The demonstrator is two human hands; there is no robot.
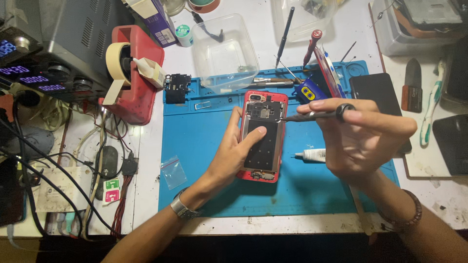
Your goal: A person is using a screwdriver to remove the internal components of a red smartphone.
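Wristwatched left hand pins the opened red phone flat on the blue repair mat, right hand closed on a screwdriver at the top corner—best kept upright, light pressure, phone steady.

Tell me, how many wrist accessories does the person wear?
2: a metal watch on the left wrist, a beaded bracelet on the right. None other shows.

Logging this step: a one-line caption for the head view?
Left hand steadies an opened red smartphone on a blue work mat; right hand holds a slim screwdriver to it.
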